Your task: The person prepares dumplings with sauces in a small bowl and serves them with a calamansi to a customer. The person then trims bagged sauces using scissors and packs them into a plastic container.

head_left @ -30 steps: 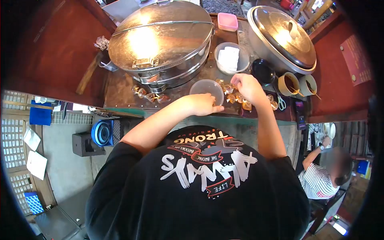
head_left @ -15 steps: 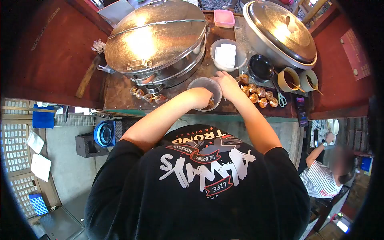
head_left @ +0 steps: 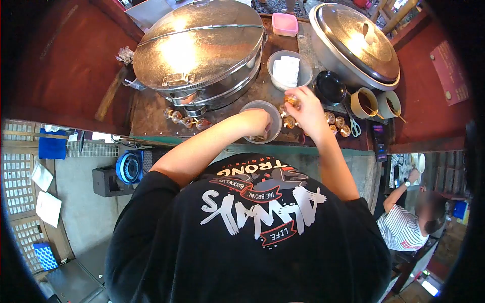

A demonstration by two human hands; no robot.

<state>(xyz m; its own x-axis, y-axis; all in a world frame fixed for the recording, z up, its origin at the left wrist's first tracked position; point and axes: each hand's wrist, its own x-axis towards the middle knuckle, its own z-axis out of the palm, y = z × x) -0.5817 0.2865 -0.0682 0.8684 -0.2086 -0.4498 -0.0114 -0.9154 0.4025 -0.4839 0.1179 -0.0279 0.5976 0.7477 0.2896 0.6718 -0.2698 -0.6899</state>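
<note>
My left hand point(head_left: 256, 122) reaches down into a clear plastic tub point(head_left: 277, 132). Its fingers look curled, and the tub wall and the hand itself hide what they hold. Just right of the tub, my right hand point(head_left: 309, 110) pinches a small knotted plastic bag point(head_left: 291, 100) with amber-brown contents. Below that hand lie more small bags point(head_left: 289, 122) of the same kind, partly covered by it. Others point(head_left: 339, 122) sit to the right of my wrist.
A large round metal pot point(head_left: 197, 55) stands at left, with several small bags point(head_left: 187, 121) before it. Behind are a bowl of white tissue point(head_left: 286, 70) and a pink container point(head_left: 285, 24). At right are a lidded pot point(head_left: 358, 45), black bowl point(head_left: 329, 88), two cups point(head_left: 364, 102), scissors point(head_left: 355, 128) and phone point(head_left: 379, 142).
My right hand has moved right from the tub's rim to the row of small bags and now holds one. My left hand stays inside the tub.
</note>
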